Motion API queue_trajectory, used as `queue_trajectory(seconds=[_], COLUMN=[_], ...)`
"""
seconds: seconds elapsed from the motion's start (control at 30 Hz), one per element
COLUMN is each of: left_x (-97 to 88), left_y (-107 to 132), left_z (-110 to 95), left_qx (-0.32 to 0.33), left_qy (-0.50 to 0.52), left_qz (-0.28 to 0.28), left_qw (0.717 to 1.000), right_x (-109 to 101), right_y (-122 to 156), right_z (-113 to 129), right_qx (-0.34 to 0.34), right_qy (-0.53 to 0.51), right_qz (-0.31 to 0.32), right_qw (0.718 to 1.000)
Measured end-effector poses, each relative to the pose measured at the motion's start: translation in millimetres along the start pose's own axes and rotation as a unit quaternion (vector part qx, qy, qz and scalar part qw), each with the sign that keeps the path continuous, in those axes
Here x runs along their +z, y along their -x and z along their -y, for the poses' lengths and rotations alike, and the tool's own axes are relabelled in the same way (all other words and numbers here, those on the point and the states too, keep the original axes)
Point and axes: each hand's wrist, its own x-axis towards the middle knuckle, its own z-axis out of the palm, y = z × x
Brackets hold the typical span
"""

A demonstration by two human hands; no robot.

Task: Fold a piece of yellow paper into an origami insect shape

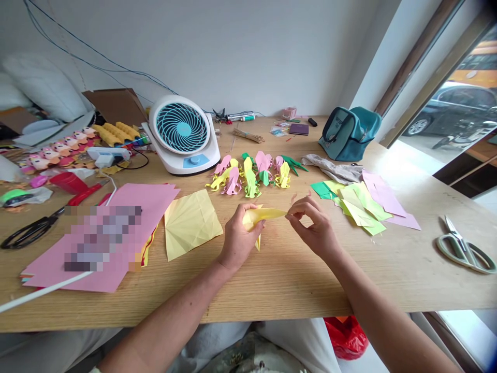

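Note:
Near the middle of the table, my left hand (241, 234) is closed around the wide end of a folded yellow paper piece (267, 214). Its narrow tip points right, where the thumb and fingertips of my right hand (312, 225) pinch it. A pointed yellow flap hangs below my left fingers. Left of my hands lies a creased yellow paper sheet (192, 223), flat on the wood. Beyond my hands stand several folded paper flowers (248, 176) in pink, yellow and green.
A white fan (182, 134) stands behind to the left, above stacked pink paper (116, 233). Coloured paper scraps (359, 204) and scissors (464, 248) lie right. A teal bag (347, 134) sits at the back. Black-handled scissors (33, 228) are far left.

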Motion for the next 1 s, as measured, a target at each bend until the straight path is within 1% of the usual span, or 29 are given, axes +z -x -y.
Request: queue_trajectory(seconds=[0.17,0.3,0.43,0.6,0.67,0.73,0.87,0.93,1.0], left_x=[-1.4,-1.4,-1.7,-1.7,-2.1,-2.9,-4.2,-4.3,-4.1], left_y=[-1.2,-2.4,-3.4,-3.7,-4.0,-4.3,-4.6,-4.1,-3.4], left_z=[1.2,1.6,2.7,3.9,4.2,4.6,4.7,3.9,2.7], left_qx=[0.014,0.024,0.031,0.031,0.032,0.032,0.038,0.04,0.042], left_qy=[-0.042,-0.059,-0.069,-0.071,-0.071,-0.075,-0.081,-0.085,-0.088], left_qz=[-0.008,-0.014,-0.017,-0.011,-0.012,-0.012,-0.014,-0.014,-0.014], left_qw=[0.999,0.998,0.997,0.997,0.997,0.997,0.996,0.996,0.995], right_x=[-2.0,-3.1,-5.2,-9.6,-11.0,-11.2,-7.6,-5.0,-2.5], right_y=[-3.5,-4.6,-4.9,-4.5,-4.2,-3.6,-2.1,-1.4,-0.5], right_z=[0.9,-0.3,-1.9,-6.1,-7.5,-8.4,-8.7,-8.9,-9.7], right_qx=[-0.027,-0.025,-0.016,-0.021,-0.005,0.032,0.111,0.128,0.13], right_qy=[0.023,0.036,0.025,0.011,0.007,0.003,-0.011,-0.024,-0.03], right_qz=[0.015,0.026,0.038,0.068,0.077,0.078,0.048,0.036,0.037], right_qw=[0.999,0.999,0.999,0.997,0.997,0.996,0.993,0.991,0.99])
